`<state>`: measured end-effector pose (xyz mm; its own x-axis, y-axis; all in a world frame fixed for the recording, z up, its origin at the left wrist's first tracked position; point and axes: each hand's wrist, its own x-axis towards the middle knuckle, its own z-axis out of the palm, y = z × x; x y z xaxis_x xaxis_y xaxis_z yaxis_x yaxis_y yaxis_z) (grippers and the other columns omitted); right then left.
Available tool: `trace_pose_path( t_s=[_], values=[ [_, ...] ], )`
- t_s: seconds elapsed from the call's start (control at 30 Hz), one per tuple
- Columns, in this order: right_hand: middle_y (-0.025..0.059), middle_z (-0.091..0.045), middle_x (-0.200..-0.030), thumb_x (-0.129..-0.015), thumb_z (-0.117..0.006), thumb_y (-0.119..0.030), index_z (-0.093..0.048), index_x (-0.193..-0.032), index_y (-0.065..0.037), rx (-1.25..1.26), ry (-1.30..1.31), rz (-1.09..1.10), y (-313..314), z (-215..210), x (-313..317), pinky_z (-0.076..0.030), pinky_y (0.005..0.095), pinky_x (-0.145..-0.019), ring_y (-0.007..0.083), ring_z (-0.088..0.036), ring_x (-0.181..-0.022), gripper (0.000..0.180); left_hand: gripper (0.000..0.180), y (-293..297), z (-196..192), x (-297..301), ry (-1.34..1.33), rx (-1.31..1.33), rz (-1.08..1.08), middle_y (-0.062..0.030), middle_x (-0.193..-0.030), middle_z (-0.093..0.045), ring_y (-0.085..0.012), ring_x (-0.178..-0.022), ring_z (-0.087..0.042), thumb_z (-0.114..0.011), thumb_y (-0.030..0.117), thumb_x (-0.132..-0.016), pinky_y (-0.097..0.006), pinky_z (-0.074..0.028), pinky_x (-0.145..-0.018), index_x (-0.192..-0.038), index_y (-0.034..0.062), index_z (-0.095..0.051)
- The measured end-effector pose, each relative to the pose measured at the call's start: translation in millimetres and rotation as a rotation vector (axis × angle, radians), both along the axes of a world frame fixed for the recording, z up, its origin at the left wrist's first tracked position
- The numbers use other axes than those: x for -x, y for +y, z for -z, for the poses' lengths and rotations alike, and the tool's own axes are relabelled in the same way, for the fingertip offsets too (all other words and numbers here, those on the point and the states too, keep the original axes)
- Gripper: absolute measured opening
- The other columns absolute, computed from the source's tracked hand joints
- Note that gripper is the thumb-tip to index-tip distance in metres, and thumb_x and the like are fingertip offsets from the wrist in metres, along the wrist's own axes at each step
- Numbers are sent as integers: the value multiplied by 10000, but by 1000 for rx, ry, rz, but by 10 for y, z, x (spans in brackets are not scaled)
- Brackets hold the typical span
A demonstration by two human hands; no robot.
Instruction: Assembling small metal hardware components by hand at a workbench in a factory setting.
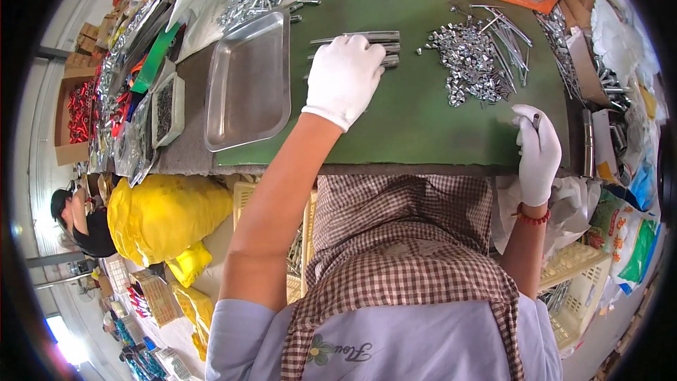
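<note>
The left hand, in a white glove, lies palm-down with fingers spread flat on a row of metal rods lined up on the green mat covering the counter, pressing rather than gripping them; an empty steel tray sits just left of it. The right hand, also gloved, hovers at the mat's right edge with its fingers closed around one small rod held upright; a heap of small metal fittings lies between the two hands, farther back, with long pins beside it.
</note>
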<state>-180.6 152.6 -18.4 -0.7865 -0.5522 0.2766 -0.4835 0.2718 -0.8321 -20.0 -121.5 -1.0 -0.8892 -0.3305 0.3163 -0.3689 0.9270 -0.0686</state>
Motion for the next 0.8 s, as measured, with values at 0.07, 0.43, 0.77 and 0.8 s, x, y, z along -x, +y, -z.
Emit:
trace_pose_path(
  t_s=[0.07,0.43,0.77,0.8],
  values=[
    [27,-666,-890,-981,-508,-37,-693,-1106,-15,59,-165,-26,16,-80,-105,-412,215,-630,55,-491,-671,225,159,12,97,-79,104,-63,71,-96,-936,-635,-316,-874,-636,-699,197,-845,-445,-514,-776,-950,96,-635],
    [-19,-589,-750,-1029,-512,-151,-661,-1201,9,-21,-615,-265,-231,-342,-503,-387,209,-518,23,-466,-546,278,240,969,-307,-105,-46,-288,342,-86,-826,-573,-281,-784,-627,-698,229,-845,-402,-521,-684,-1008,87,-593],
    [91,-666,-763,-958,-599,-120,-655,-994,34,-225,-342,-360,-194,-323,-479,-491,289,-655,137,-626,-685,167,309,921,-212,-306,46,-476,312,-60,-814,-598,-265,-737,-629,-708,176,-829,-385,-517,-641,-1135,151,-676],
    [103,-663,-763,-954,-603,-118,-646,-968,30,-218,-371,-357,-195,-332,-471,-491,290,-652,148,-624,-676,154,309,929,-206,-308,46,-477,311,-60,-814,-598,-265,-737,-629,-708,176,-829,-385,-517,-641,-1135,151,-676]
  ],
)
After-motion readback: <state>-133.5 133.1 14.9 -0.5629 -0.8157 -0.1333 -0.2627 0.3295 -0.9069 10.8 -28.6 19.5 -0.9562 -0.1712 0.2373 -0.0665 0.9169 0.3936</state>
